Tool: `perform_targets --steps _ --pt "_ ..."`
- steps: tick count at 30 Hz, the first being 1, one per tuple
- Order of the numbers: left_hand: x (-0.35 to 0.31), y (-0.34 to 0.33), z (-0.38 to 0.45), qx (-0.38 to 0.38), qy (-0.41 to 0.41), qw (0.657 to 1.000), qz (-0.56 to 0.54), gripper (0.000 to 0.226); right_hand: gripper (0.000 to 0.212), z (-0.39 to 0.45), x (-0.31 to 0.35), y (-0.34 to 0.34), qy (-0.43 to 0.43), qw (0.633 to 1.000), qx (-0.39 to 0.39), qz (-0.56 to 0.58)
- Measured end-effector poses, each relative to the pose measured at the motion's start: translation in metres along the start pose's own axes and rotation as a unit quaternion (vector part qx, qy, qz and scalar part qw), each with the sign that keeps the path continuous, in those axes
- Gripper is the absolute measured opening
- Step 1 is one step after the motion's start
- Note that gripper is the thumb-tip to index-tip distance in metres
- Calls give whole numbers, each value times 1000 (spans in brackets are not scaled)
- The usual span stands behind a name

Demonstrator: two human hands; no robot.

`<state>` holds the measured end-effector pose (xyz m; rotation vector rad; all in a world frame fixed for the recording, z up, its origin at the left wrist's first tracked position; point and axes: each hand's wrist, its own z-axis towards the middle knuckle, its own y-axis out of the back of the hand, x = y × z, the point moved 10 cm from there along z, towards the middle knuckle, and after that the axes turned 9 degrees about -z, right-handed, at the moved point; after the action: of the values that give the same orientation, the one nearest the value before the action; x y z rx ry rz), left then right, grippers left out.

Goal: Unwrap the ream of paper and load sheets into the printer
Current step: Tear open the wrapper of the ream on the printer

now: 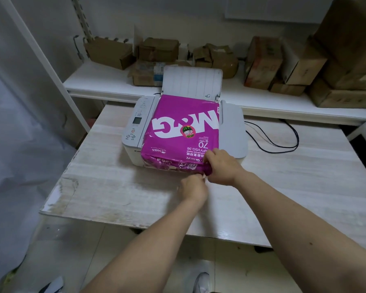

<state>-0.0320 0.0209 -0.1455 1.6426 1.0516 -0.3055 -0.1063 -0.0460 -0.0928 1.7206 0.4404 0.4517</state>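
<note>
A ream of paper (182, 127) in a magenta wrapper with big white letters lies flat on top of a white printer (133, 132). The printer's rear paper support (192, 83) stands raised behind the ream. My right hand (222, 166) grips the ream's near right corner, fingers closed on the wrapper's end fold. My left hand (193, 187) is just below it, pinching a small white strip at that same corner. The ream's near end flap looks crumpled.
The printer sits on a pale wood-grain table (114, 187). A black cable (283, 136) loops to its right. Behind runs a white shelf (106, 81) with several cardboard boxes (262, 62). A white curtain (13, 144) hangs at left.
</note>
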Motion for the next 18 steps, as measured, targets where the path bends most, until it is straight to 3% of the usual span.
perform_targets --steps 3,5,14,18 --pt "-6 5 2 -14 -29 999 38 32 47 2 9 -2 10 996 -12 -88" --pt "-9 9 2 -20 -36 996 74 32 39 5 13 -2 12 994 -28 -109" --pt "37 56 -1 -30 -16 967 253 31 27 8 8 -5 -2 993 -26 -115" --pt "35 68 -2 -52 -88 962 255 38 35 7 7 -6 -13 992 -20 -123"
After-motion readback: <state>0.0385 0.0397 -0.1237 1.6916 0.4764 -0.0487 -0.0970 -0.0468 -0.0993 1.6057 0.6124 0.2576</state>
